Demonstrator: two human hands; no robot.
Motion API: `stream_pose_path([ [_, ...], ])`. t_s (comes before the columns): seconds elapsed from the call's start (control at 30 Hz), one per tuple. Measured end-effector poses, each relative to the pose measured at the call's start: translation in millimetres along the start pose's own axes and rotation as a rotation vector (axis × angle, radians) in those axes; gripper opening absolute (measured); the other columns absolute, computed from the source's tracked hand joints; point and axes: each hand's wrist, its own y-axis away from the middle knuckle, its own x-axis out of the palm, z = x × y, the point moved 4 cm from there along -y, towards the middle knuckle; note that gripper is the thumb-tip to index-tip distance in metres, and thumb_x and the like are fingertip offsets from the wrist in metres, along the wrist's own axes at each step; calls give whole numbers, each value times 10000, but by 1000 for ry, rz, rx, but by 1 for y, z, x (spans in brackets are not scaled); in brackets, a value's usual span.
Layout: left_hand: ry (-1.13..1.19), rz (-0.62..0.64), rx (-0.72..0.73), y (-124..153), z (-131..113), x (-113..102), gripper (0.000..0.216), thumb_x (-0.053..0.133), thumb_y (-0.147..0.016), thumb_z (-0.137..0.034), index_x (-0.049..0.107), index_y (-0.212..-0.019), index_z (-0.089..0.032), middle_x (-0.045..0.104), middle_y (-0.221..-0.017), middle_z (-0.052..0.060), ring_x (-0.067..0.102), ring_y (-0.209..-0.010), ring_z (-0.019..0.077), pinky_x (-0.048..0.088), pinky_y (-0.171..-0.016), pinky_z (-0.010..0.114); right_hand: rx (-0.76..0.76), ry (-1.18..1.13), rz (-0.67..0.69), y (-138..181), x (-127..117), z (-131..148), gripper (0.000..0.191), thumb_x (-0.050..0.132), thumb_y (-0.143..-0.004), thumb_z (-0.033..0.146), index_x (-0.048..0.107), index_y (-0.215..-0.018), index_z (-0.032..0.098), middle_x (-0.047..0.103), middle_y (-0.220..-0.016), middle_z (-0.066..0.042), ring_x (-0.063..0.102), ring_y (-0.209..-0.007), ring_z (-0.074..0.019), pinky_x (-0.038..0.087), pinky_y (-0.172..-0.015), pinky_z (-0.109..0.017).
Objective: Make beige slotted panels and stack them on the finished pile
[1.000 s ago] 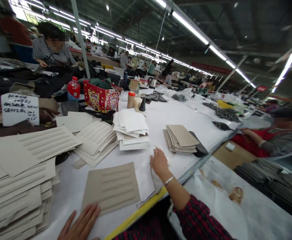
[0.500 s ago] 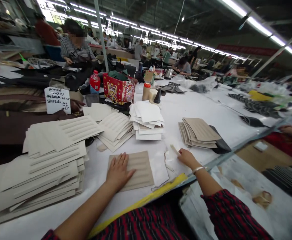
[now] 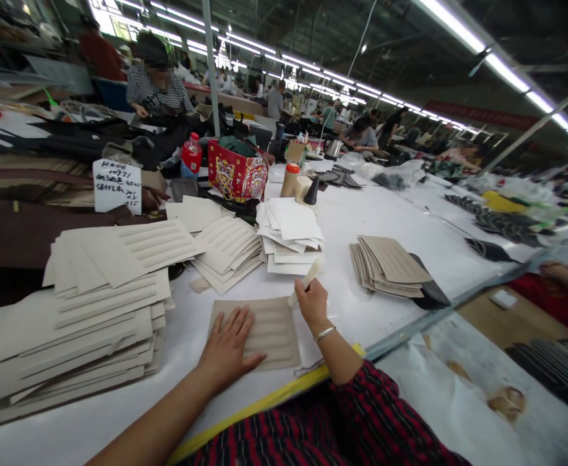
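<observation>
A tan ribbed panel (image 3: 271,327) lies flat on the white table (image 3: 371,213) just in front of me. My left hand (image 3: 228,346) rests on its left part, fingers spread and flat. My right hand (image 3: 312,303) is closed around a pale stick-like tool (image 3: 306,281), held at the panel's upper right corner with its end pointing up and away.
Tall stacks of pale ribbed panels (image 3: 89,304) stand at the left, with smaller stacks (image 3: 225,252) and white sheets (image 3: 291,233) behind the panel. A tan stack (image 3: 390,265) lies to the right. A red printed bag (image 3: 236,173), bottles and other workers sit beyond.
My right hand has picked the pale tool up off the table and carried it left to the panel's corner. My left hand has stayed flat on the panel.
</observation>
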Motion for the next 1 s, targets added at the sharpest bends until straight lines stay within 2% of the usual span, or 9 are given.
stream_pose_path([
  [0.1, 4, -16, -7, -1, 0, 1, 760, 378, -741, -654, 337, -1319, -162, 290, -1399, 124, 221, -1289, 278, 53, -1045, 490, -104, 45, -12, -3, 20, 4, 297, 375, -831, 386, 470, -643, 178, 468, -598, 3, 424, -571, -125, 326, -562, -247],
  [0.2, 3, -13, -19, -1, -2, 2, 751, 397, -738, -641, 346, -1313, -162, 289, -1400, 122, 213, -1293, 278, 46, -1047, 488, -133, 93, -21, 8, 21, 9, 276, 355, -845, 337, 481, -662, 173, 477, -612, -9, 447, -604, -137, 345, -585, -255],
  [0.43, -8, 19, -23, 1, -1, -2, 740, 395, -742, -629, 349, -1308, -153, 271, -1407, 123, 206, -1296, 274, 29, -1046, 482, -126, 63, 53, 105, -33, 13, 244, 383, -857, 300, 524, -708, 167, 508, -645, -23, 484, -630, -136, 382, -608, -254],
  [0.53, -13, 59, -50, -6, -7, -3, 717, 394, -750, -615, 384, -1286, -139, 302, -1390, 141, 226, -1286, 293, 29, -1036, 504, -76, -33, 79, 128, -51, 7, 244, 414, -847, 317, 535, -694, 169, 524, -624, -15, 485, -609, -130, 393, -607, -255],
  [0.6, 1, 62, -80, -18, -25, -3, 692, 365, -777, -593, 386, -1282, -120, 312, -1382, 154, 233, -1282, 297, 28, -1032, 514, 1, -95, 57, 125, -56, 0, 270, 403, -852, 342, 554, -712, 167, 552, -646, -21, 504, -630, -135, 404, -616, -255],
  [0.7, 64, 60, -68, -40, -65, 0, 669, 306, -818, -551, 347, -1304, -95, 312, -1383, 154, 219, -1288, 282, 38, -1039, 505, 71, -122, 26, 107, -60, -9, 330, 369, -858, 380, 598, -784, 156, 603, -746, -54, 548, -736, -165, 420, -686, -277],
  [0.8, 115, 104, 7, -50, -93, 7, 640, 316, -818, -523, 355, -1303, -107, 330, -1377, 140, 214, -1288, 286, 48, -1041, 509, 37, -103, 119, 92, -64, -14, 335, 411, -826, 409, 627, -809, 153, 628, -805, -77, 573, -798, -193, 424, -733, -302],
  [0.93, 136, 170, 150, -23, -82, 2, 594, 382, -798, -447, 339, -1308, -146, 319, -1389, 109, 214, -1289, 277, 49, -1046, 513, 206, -234, 439, 87, -77, -22, 295, 490, -764, 423, 621, -806, 162, 590, -553, -6, 580, -539, -160, 458, -547, -264],
  [1.0, 175, 228, 280, 3, -68, -10, 606, 419, -778, -409, 310, -1319, -158, 314, -1395, 93, 217, -1290, 263, 63, -1056, 489, 293, -369, 520, 83, -84, -17, 291, 499, -760, 422, 604, -829, 160, 566, -517, 15, 569, -485, -144, 469, -507, -252],
])
